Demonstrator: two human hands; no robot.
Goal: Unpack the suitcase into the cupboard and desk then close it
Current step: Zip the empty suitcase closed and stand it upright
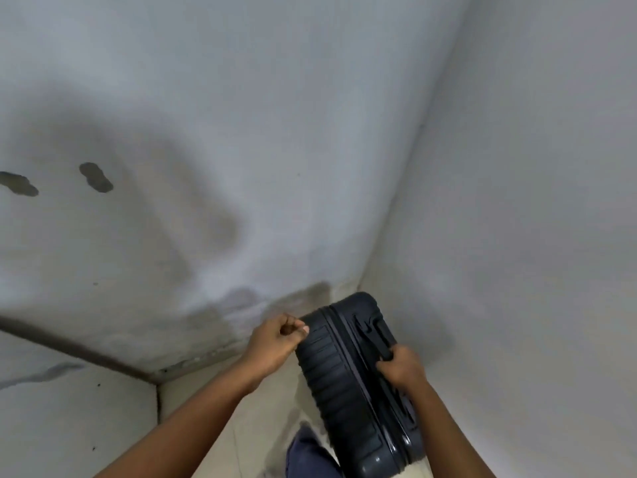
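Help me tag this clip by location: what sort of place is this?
Probably a bare indoor room corner. Two stained whitish walls meet above a pale tiled floor, and a dark hard-shell suitcase stands there, closed. No furniture is in view.

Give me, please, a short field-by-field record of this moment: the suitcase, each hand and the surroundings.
suitcase: black hard-shell suitcase, closed, in the corner
left hand: left hand curled at the suitcase's left edge; what it pinches cannot be told
right hand: right hand grips the handle
surroundings: grey wall, pale floor
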